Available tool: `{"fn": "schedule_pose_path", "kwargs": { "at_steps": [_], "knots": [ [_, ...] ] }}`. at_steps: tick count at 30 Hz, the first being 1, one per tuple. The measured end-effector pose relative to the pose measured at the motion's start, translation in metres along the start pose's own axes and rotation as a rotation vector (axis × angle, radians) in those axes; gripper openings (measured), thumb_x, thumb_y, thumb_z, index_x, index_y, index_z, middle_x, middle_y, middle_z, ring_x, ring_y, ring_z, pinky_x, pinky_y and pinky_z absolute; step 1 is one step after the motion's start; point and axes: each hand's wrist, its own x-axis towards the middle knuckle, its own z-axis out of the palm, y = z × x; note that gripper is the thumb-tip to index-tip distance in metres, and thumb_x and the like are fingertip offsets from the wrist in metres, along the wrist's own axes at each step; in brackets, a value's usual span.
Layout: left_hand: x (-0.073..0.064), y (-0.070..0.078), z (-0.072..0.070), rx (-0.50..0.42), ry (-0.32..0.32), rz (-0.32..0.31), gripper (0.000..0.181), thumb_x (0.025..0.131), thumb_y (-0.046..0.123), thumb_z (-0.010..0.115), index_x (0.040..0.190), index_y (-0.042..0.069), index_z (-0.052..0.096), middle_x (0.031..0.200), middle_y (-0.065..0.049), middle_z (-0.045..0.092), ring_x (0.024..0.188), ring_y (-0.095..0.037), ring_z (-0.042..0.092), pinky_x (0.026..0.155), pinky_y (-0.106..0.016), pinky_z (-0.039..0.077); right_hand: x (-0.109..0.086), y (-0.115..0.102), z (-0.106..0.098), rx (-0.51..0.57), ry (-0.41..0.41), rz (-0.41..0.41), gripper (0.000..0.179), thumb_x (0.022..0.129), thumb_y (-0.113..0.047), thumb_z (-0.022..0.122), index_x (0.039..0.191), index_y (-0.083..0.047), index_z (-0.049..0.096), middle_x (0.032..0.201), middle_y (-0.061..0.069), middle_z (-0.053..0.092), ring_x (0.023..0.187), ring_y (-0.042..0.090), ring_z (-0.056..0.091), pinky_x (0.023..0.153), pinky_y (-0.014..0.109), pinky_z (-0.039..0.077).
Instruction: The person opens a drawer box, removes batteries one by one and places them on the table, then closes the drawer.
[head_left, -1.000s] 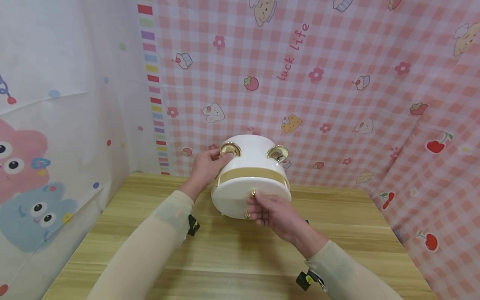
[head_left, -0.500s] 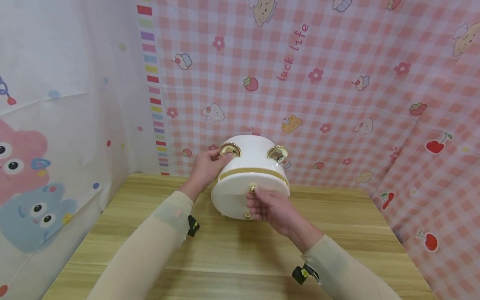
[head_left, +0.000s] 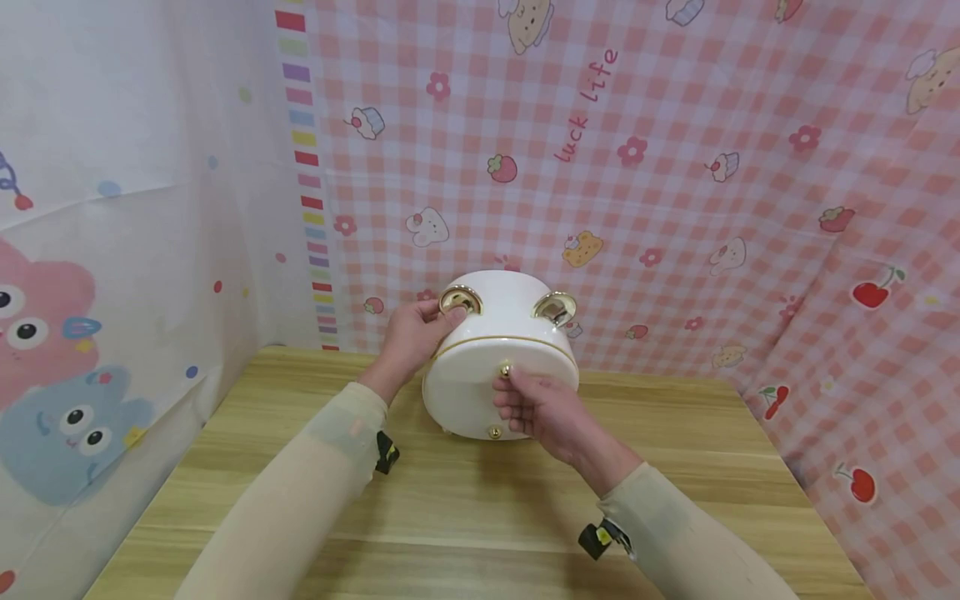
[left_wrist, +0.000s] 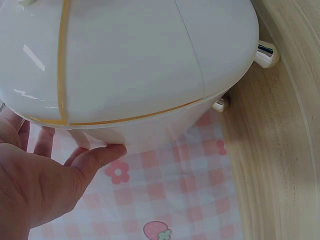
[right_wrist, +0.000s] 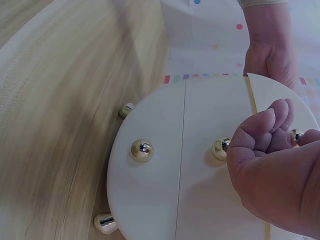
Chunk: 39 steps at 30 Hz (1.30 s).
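A glossy white, rounded jewelry box [head_left: 506, 302] with gold ears stands on the table against the back cloth. My left hand [head_left: 412, 335] grips its left ear [head_left: 459, 292], thumb on the inner face and fingers behind. On the front, my right hand [head_left: 546, 414] has its thumb and curled fingers at the upper gold knob [head_left: 506, 370]. A thin gold line runs along the top of the drawer front [head_left: 465, 383]. In the right wrist view, the middle knob [right_wrist: 220, 148] and lower knob [right_wrist: 142, 150] show beside the curled fingers. The left wrist view shows the box's side and gold feet [left_wrist: 267, 54].
The wooden table [head_left: 465, 533] runs under both forearms. A pink checked cloth [head_left: 645, 192] hangs directly behind the box, and a white cartoon cloth [head_left: 150, 275] hangs at the left. Dark straps [head_left: 596, 540] with a camera mount sit on the wrists.
The right hand has pushed the upper drawer inward, away from me. The wide gold gap behind its front has narrowed to a thin line. My left hand stays on the ear.
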Motion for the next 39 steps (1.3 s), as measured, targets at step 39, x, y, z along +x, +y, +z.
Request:
{"fn": "schedule_pose_path", "kwargs": {
  "at_steps": [39],
  "knots": [
    [0.002, -0.001, 0.0, -0.017, -0.001, 0.0, 0.047, 0.098, 0.039, 0.08, 0.133, 0.008, 0.076, 0.117, -0.018, 0.08, 0.087, -0.013, 0.072, 0.075, -0.023, 0.061, 0.001, 0.011, -0.006, -0.032, 0.017, 0.009, 0.052, 0.114, -0.047, 0.048, 0.124, -0.001, 0.067, 0.095, -0.003, 0.074, 0.088, 0.015, 0.066, 0.084, 0.031, 0.054]
  ]
}}
